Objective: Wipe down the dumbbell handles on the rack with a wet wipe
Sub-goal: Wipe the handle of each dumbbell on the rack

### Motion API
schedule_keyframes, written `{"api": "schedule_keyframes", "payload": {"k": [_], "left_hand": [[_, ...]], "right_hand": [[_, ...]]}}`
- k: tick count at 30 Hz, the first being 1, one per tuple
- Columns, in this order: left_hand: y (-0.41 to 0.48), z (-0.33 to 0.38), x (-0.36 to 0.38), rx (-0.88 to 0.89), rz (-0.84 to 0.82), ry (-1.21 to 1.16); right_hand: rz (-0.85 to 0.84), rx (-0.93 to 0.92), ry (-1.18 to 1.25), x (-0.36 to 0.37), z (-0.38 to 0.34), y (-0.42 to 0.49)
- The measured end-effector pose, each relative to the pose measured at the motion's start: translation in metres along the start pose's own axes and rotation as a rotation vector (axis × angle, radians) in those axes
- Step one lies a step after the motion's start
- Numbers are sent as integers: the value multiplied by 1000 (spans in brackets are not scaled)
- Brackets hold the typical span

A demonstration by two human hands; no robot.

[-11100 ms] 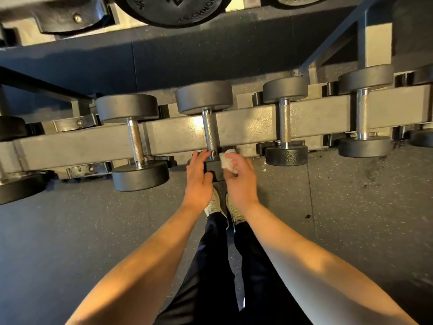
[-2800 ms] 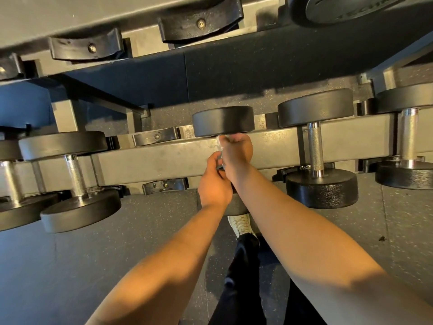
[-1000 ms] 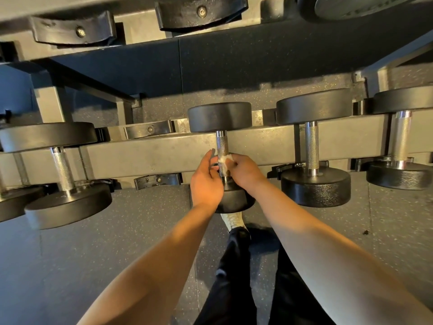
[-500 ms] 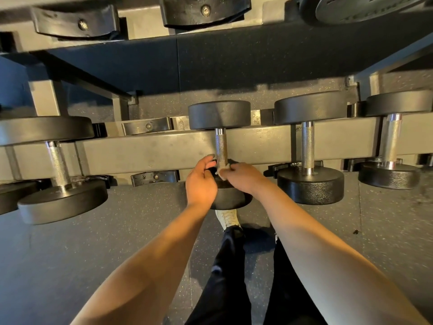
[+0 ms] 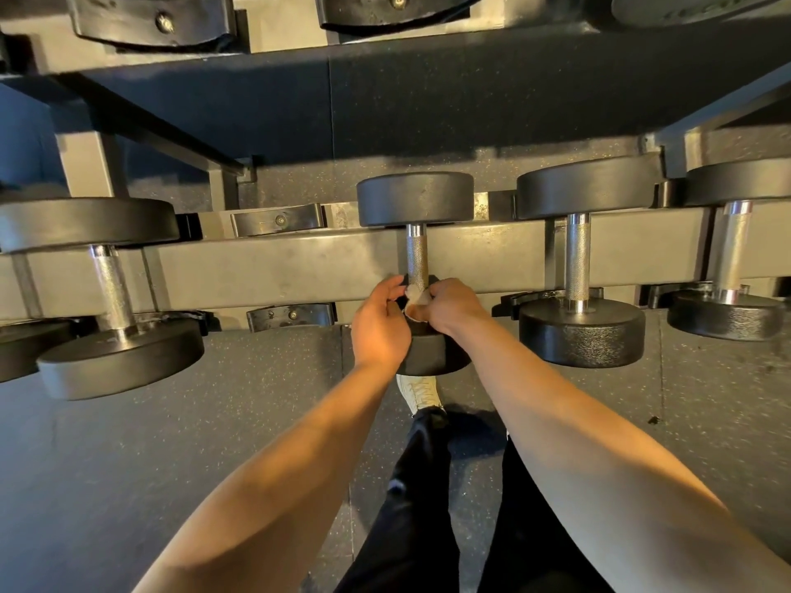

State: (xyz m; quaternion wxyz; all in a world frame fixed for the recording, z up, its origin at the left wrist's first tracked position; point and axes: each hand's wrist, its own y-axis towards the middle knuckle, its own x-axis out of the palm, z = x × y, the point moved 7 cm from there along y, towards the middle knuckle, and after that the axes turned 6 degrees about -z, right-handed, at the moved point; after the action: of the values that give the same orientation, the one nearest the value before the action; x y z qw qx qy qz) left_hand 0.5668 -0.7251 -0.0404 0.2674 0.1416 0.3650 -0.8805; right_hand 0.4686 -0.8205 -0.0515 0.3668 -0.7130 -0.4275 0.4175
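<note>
A black dumbbell with a knurled chrome handle lies across the grey rack rail in the middle of the view. My right hand pinches a small white wet wipe against the near end of that handle, just above the near weight head. My left hand rests on the left side of that head, fingers curled toward the wipe. The handle's upper part is bare and in plain sight.
Two more dumbbells sit on the rail to the right, and another to the left. Empty black cradles are between. An upper shelf overhangs. Speckled rubber floor, my legs and a white shoe lie below.
My right hand has slid the wipe down the handle from the far end to the near end. My left hand has stayed by the near head.
</note>
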Motion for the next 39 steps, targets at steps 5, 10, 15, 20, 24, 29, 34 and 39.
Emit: {"api": "schedule_keyframes", "payload": {"k": [5, 10, 15, 20, 24, 29, 34, 39], "left_hand": [[-1, 3, -1, -38, -17, -13], [-3, 4, -3, -29, -22, -6], [-4, 4, -3, -39, -36, -8], [-3, 4, -3, -53, -41, -19], [-2, 3, -3, -56, -27, -15], [-2, 6, -3, -55, -32, -15], [-4, 9, -4, -37, -62, -36], [-15, 24, -5, 74, -113, -119]], "right_hand": [[222, 44, -122, 0, 3, -4], [297, 55, -193, -12, 4, -14], [388, -89, 42, -25, -2, -24], [369, -176, 188, -24, -24, -8], [316, -184, 155, -10, -20, -8], [256, -86, 12, -2, -1, -13], [267, -22, -42, -8, 10, -21], [414, -215, -62, -16, 2, -35]]}}
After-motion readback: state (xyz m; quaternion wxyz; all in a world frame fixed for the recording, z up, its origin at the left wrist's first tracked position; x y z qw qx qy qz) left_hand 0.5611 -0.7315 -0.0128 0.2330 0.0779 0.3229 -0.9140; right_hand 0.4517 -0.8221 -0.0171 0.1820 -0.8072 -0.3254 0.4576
